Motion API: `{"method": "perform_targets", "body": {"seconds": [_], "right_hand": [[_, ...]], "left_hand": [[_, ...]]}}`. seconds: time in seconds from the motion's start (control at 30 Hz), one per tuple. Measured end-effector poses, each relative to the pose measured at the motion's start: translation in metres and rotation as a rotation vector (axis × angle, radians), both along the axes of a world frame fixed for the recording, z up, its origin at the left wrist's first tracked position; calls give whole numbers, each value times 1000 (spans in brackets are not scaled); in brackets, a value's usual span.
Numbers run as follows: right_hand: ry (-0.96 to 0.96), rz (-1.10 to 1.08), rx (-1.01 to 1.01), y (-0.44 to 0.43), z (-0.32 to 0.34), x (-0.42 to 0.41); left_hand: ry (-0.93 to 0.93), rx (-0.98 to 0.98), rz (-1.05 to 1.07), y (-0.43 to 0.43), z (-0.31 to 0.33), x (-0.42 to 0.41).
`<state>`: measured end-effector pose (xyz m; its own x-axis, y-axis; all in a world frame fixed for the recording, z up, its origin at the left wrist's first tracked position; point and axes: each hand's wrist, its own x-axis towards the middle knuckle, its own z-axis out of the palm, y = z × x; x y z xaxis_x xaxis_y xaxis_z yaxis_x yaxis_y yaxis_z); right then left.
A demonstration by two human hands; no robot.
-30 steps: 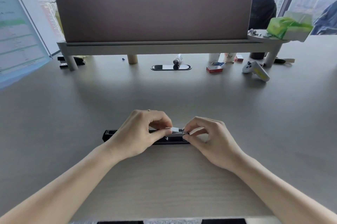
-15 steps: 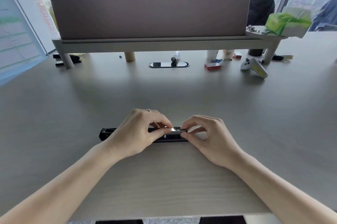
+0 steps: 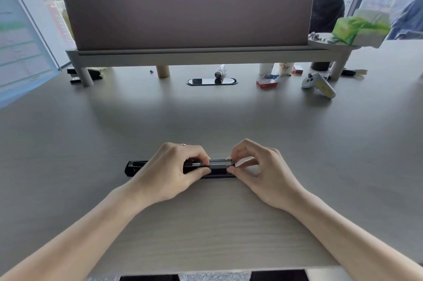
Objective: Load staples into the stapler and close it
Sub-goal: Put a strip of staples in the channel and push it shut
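Both bare forearms reaching in from the near edge, converging toward the middle. Left hand [image 3: 169, 173] palm down, knuckles up, fingers curled, thumb and forefinger pinched together at its right side. Right hand [image 3: 263, 170] just beside it, likewise curled, thumb and forefinger tips closed in a pinch facing left.

No legible text, labels or numbers anywhere.
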<state>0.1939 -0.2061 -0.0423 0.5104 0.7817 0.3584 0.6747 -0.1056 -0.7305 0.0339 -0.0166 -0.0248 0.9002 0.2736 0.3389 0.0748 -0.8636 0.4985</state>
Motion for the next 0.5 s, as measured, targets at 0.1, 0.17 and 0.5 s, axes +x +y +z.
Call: {"method": "perform_targets", "body": {"seconds": [0.1,0.17,0.5], "right_hand": [[9,18,19,1,-2,2],[11,29,19,1,-3,3],[37,0,-120,3,-2,6]], "left_hand": [[20,-6,6,2,3,-3],[37,-20,36,9,9,-10],[453,139,21,53,48,-40]]}}
